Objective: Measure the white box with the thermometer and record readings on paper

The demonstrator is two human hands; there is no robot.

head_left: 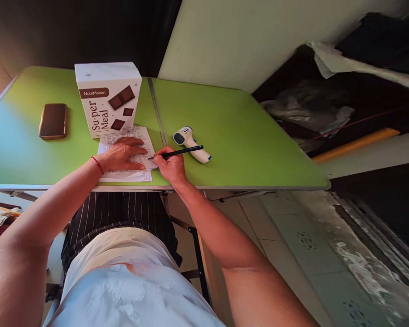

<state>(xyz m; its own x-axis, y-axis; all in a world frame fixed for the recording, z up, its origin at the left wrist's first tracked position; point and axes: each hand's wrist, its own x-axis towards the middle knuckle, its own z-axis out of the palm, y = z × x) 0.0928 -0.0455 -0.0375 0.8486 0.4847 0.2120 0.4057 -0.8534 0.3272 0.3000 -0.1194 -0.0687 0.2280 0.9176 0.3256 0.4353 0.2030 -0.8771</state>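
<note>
My left hand (pixel 124 154) lies flat with fingers spread on a sheet of paper (pixel 141 135) covered in small writing. Another white sheet (pixel 132 176) shows beneath it at the near edge. In my right hand (pixel 171 167) a black pen (pixel 184 151) is gripped, its tip at the right side of the written sheet. A white infrared thermometer (pixel 192 144) with blue parts lies just beyond my right hand. Behind the papers stands a white "NutriMotion Su-per Meal" box (pixel 112 100), its base by the sheet's far edge.
The green folding table (pixel 231 131) has a metal seam across it and a metal rim in front. A phone (pixel 53 120) lies at the left. A wall and a dark panel rise behind. Plastic wrapping (pixel 306 111) lies on a dark surface to the right.
</note>
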